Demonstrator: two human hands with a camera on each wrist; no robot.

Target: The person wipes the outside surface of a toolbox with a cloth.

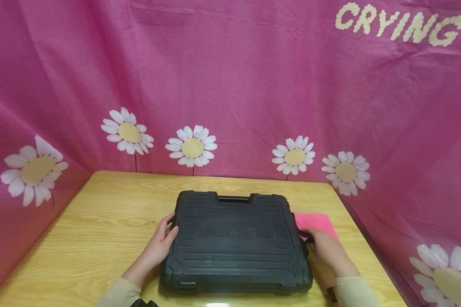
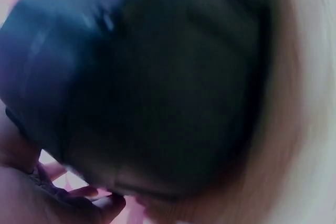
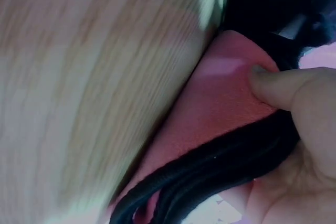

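Observation:
A black hard plastic tool case (image 1: 234, 238) with a ribbed lid and raised lettering lies shut on the wooden table, its handle at the far side. My left hand (image 1: 159, 245) holds the case's left edge, thumb over the top and fingers down the side. In the left wrist view the dark case (image 2: 157, 87) is blurred and fills most of the picture. At the case's right side my right hand (image 1: 327, 250) grips a black cord (image 3: 226, 153), bundled in loops. Its thumb reaches across a pink cloth (image 3: 220, 93) in the right wrist view.
The pink cloth (image 1: 317, 222) lies flat on the table (image 1: 100, 221), just right of the case. A magenta curtain (image 1: 238, 85) printed with daisies hangs behind the table and along both its sides.

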